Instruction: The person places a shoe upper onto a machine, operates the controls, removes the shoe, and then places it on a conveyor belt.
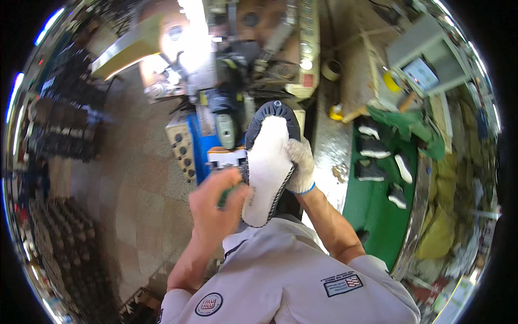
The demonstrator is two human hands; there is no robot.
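A dark shoe upper [273,112] is held sole side up in front of my chest, its toe away from me. A white insole [268,162] covers its underside, with striped stitching along the edge and gathered dark fabric round the toe. My right hand [303,164], in a whitish knitted glove with a blue cuff, grips the shoe upper by its right side. Bare and slightly blurred, my left hand [213,202] is closed around a small green object [223,197] beside the heel. Most of that object is hidden by the fingers.
A machine [224,116] stands just ahead, with a panel of black knobs [183,154] at its left. On the right, a green conveyor belt [372,216] carries several dark shoes [370,170] with white soles. Beyond it sits a grey cabinet [450,56]. Dark racks [65,243] line the left.
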